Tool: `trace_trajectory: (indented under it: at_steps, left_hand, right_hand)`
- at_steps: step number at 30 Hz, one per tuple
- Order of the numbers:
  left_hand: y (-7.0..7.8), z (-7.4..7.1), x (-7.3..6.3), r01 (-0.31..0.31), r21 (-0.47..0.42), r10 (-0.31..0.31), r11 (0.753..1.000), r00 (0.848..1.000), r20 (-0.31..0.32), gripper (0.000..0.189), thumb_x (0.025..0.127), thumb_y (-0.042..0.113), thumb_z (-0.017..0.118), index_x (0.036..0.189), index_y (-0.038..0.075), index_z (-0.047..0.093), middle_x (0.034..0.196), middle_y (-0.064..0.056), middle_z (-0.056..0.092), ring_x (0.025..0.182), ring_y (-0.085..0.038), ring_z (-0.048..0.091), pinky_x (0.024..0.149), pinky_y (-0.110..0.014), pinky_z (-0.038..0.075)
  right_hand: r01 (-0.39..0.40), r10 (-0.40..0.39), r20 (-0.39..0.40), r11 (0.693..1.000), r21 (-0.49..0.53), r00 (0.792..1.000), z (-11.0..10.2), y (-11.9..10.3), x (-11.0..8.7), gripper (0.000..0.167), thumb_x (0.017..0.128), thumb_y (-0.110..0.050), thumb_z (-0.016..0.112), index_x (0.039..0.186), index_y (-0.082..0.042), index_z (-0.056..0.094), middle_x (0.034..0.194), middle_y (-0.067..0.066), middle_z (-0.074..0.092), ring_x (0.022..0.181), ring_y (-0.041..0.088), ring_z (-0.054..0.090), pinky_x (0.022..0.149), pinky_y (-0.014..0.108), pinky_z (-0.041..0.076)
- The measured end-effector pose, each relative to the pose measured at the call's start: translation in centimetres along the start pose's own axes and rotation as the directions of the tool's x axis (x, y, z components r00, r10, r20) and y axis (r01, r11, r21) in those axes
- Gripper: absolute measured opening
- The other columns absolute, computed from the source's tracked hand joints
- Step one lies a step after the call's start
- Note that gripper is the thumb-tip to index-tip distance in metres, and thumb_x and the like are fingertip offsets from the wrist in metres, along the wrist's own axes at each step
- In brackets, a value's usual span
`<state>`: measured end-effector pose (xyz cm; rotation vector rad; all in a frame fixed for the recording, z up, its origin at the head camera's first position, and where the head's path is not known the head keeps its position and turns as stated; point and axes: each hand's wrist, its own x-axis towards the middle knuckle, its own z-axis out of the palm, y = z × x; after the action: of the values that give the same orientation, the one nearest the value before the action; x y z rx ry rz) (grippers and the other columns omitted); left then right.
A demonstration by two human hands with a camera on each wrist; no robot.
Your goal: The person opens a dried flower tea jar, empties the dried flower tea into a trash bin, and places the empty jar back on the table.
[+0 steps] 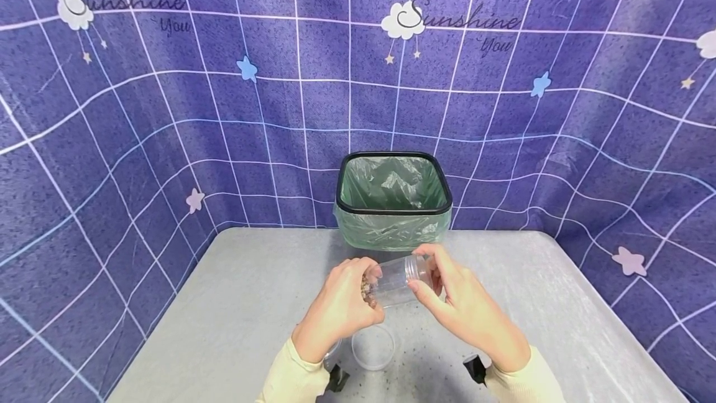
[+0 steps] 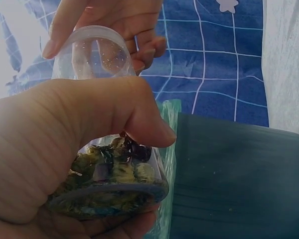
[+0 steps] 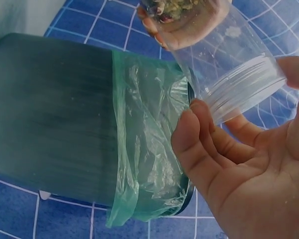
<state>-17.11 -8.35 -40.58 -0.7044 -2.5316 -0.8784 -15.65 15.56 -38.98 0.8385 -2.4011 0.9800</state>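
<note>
Tilted clear jar point(image 1: 393, 283) being gripped

Above the tabletop point(image 1: 184, 328), its base point(image 2: 107, 196), dried bits point(image 2: 117, 162) inside, is being clasped by the curled left hand point(image 1: 340, 300); its ridged mouth point(image 3: 246, 87) is being pinched by the half-closed right hand point(image 1: 470, 310). Crinkled film point(image 1: 391, 230) is being held round the far-edge bin point(image 1: 394, 211).

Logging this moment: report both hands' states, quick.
Left hand: closed, holding the clear cylindrical plastic jar near its base.
Right hand: closed, holding that jar near its threaded end.

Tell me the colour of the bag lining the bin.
The bag is translucent green, clearest in the head view.
</note>
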Motion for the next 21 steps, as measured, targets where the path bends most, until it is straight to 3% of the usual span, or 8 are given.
trace_trajectory:
  at_steps: [21]
  left_hand:
    - [0.15,-0.14,0.09,0.01,-0.001,-0.01,1.0,1.0,0.009,0.042,0.056,0.006,0.075,0.095,0.016,0.066,0.082,0.008,0.061,0.076,-0.01,0.052,0.067,-0.025,0.047]
  right_hand:
    - [0.082,-0.082,0.02,0.997,0.007,0.996,-0.34,0.14,0.16,0.047,0.098,-0.025,0.071,0.138,-0.017,0.049,0.092,-0.015,0.059,0.079,0.002,0.055,0.071,0.022,0.048]
